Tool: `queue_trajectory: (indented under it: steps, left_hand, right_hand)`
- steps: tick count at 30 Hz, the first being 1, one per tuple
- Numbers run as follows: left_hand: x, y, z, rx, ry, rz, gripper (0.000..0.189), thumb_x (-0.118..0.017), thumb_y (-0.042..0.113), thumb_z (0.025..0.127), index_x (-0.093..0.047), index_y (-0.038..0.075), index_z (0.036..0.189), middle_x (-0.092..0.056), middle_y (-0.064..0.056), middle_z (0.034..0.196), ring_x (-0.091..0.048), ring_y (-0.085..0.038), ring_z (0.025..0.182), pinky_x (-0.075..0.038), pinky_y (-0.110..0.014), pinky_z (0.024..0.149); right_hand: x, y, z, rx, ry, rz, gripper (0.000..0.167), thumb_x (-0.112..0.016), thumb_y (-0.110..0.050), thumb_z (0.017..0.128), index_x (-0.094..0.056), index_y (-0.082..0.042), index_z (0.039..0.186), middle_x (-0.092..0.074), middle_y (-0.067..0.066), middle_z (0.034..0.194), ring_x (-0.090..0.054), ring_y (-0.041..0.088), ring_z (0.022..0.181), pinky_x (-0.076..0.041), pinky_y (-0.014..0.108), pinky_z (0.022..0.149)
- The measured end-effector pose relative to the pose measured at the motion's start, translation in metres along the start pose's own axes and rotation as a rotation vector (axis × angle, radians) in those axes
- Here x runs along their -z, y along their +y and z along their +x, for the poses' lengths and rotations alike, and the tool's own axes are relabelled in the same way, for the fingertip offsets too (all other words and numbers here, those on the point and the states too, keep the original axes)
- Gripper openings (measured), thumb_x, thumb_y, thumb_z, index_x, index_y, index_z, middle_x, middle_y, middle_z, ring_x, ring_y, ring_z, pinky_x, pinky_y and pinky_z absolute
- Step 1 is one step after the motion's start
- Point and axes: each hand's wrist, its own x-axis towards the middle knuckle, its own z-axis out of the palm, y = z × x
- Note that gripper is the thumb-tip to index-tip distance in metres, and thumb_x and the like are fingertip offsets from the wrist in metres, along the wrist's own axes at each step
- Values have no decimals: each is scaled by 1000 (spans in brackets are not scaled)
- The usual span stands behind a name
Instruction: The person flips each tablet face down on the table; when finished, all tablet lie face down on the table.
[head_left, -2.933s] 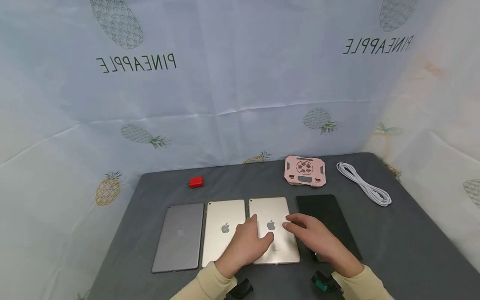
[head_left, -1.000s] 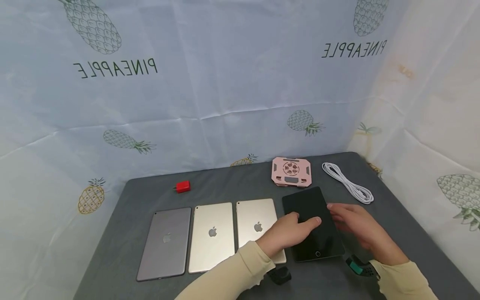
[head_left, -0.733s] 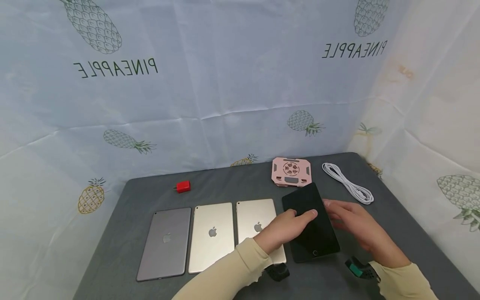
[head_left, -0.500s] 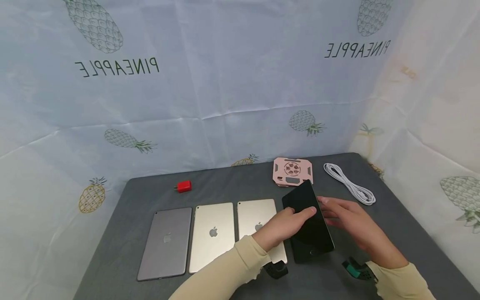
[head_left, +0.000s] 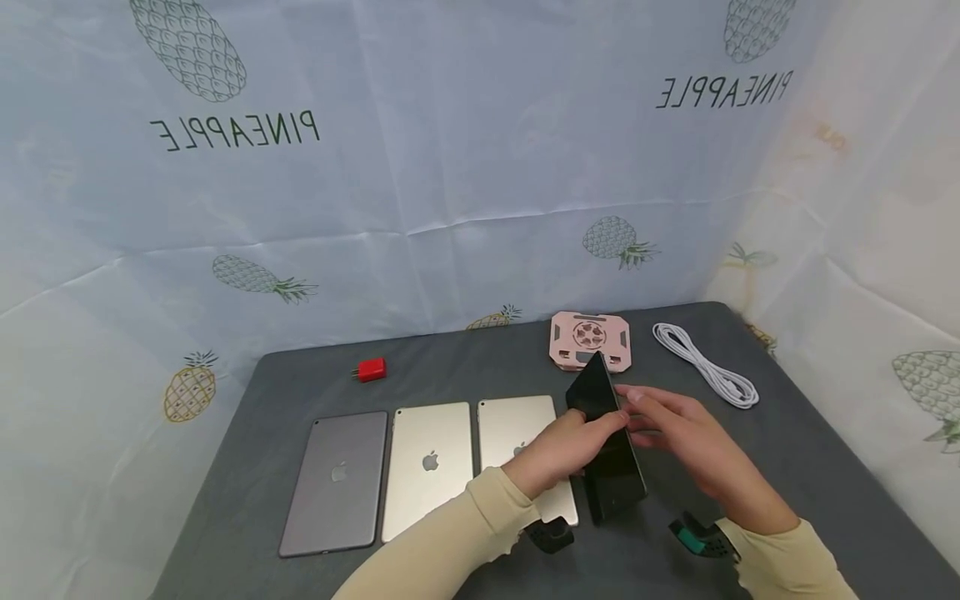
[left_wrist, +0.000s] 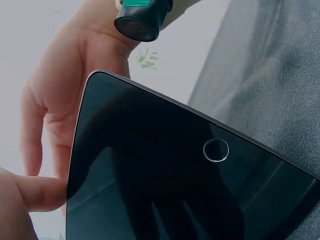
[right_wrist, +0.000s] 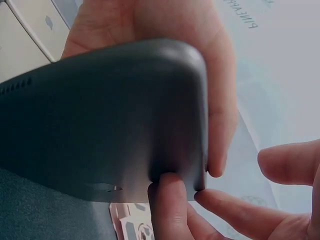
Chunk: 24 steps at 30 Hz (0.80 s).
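A black tablet (head_left: 617,467) stands tilted on its left long edge, its dark screen facing left. My left hand (head_left: 558,450) grips it across the screen side, the thumb at the raised edge. Home button and one corner show close up in the left wrist view, with the tablet (left_wrist: 150,165) hiding part of my right hand (left_wrist: 75,75). Behind the raised edge, my right hand (head_left: 686,442) touches the tablet with its fingertips. Its fingers (right_wrist: 172,200) lie against the dark grey back (right_wrist: 90,135) in the right wrist view, while the thumb stays apart.
To the left lie a grey tablet (head_left: 335,483) and two gold tablets (head_left: 431,454) (head_left: 517,429), backs up; my left arm covers part of them. A red charger plug (head_left: 371,370), a pink stand (head_left: 577,333) and a coiled white cable (head_left: 708,367) lie further back.
My hands have moved right from the gold tablet to the black one. Its right edge has risen and swung left, from near flat to steeply tilted, with my right hand following leftward.
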Motion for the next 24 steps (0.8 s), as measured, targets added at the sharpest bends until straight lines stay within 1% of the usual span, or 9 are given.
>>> queue_trajectory:
  steps: [3, 5, 6, 10, 13, 15, 18, 21, 24]
  left_hand:
    - [0, 1, 0, 10, 11, 8, 64, -59, 64, 99, -73, 4, 116, -69, -12, 97, -70, -28, 86, -59, -46, 71]
    - [1, 1, -1, 9, 5, -2, 65, -59, 64, 100, -72, 5, 123, -71, -14, 107, -72, -30, 93, -62, -51, 79]
    - [1, 1, -1, 6, 0, -7, 66, -59, 64, 100, -72, 5, 125, -72, -14, 109, -72, -30, 95, -62, -53, 81]
    - [2, 0, -1, 9, -8, -38, 64, -61, 64, 99, -72, 7, 128, -72, -12, 112, -73, -28, 97, -63, -57, 87]
    - [1, 0, -4, 25, 20, -53, 66, -63, 63, 98, -69, 5, 130, -71, -12, 117, -74, -28, 101, -63, -59, 90]
    - [1, 0, -5, 33, 46, -59, 69, -64, 62, 98, -66, 2, 133, -70, -14, 120, -74, -30, 103, -64, -59, 91]
    - [0, -1, -8, 40, 94, -55, 76, -64, 63, 98, -61, -1, 139, -67, -15, 124, -73, -31, 105, -64, -59, 90]
    - [1, -2, -9, 30, 117, -65, 77, -64, 62, 98, -60, -2, 142, -67, -16, 125, -74, -33, 106, -65, -58, 90]
    - [1, -3, -11, 14, 119, -98, 71, -64, 56, 98, -61, 0, 142, -67, -17, 128, -74, -33, 108, -64, -58, 92]
  right_hand:
    - [-2, 0, 0, -11, 1, 11, 59, -46, -40, 117, -46, -1, 162, -57, 27, 149, -68, 23, 124, -62, 30, 94]
    - [-3, 1, 0, -10, 1, 17, 59, -47, -39, 117, -46, -2, 163, -59, 25, 146, -68, 25, 125, -63, 31, 95]
    - [-4, 1, 0, -6, 0, 21, 59, -47, -39, 117, -46, -2, 163, -59, 24, 145, -68, 25, 125, -63, 32, 95]
    - [-5, 5, 1, 5, -10, 58, 58, -44, -39, 118, -46, -4, 163, -61, 22, 141, -69, 20, 121, -63, 33, 95]
    - [-7, 11, 3, -25, -27, 77, 59, -41, -39, 118, -45, -1, 163, -59, 24, 147, -67, 16, 119, -62, 33, 96]
    - [-9, 16, 5, -53, -56, 75, 61, -39, -38, 119, -42, 4, 163, -54, 28, 155, -67, 20, 124, -62, 36, 99]
    - [-14, 25, 9, -75, -109, 71, 60, -38, -35, 119, -40, 7, 163, -49, 30, 161, -65, 32, 133, -61, 45, 104]
    - [-21, 33, 13, -75, -154, 89, 59, -40, -34, 119, -42, 7, 162, -51, 30, 160, -61, 40, 140, -60, 50, 106]
    - [-28, 39, 16, -78, -179, 104, 59, -40, -35, 119, -43, 6, 161, -52, 29, 159, -60, 42, 142, -59, 53, 106]
